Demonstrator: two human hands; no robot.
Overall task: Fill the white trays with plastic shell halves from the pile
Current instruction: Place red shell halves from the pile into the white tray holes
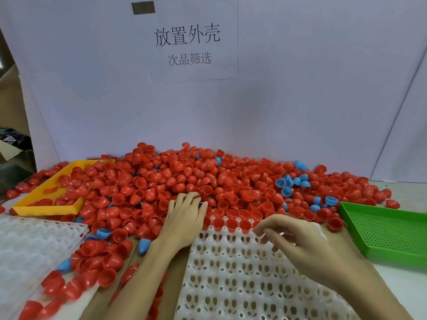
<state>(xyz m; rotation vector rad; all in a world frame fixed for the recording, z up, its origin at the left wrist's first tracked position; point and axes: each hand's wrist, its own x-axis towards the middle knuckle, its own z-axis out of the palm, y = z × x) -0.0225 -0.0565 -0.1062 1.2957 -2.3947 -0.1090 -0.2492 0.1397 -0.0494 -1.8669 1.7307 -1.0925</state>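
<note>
- Shell halves (184, 179), mostly red with a few blue, lie heaped across the table against the white backboard (277, 100), pointing every way.
- Yellow tray (44, 210), far left, holds several red halves.
- A white tray (34, 245) lies below it, halves spilled over its near edge.
- Left hand (184, 218) rests on the pile, fingers curled into the shells.
- Centre white tray (242, 273) carries one far row of red halves, open ends up.
- Right hand (298, 241) hovers over it, fingers bent; I cannot tell whether it holds anything.
- Green tray (388, 232), far right, sits beside the pile.

Both forearms are bare from the lower frame edge up to the wrists, with no sleeve showing. The left hand (184, 218) and the right hand (298, 241) are ungloved. Fingers are slender, nails short and plain, without polish.
</note>
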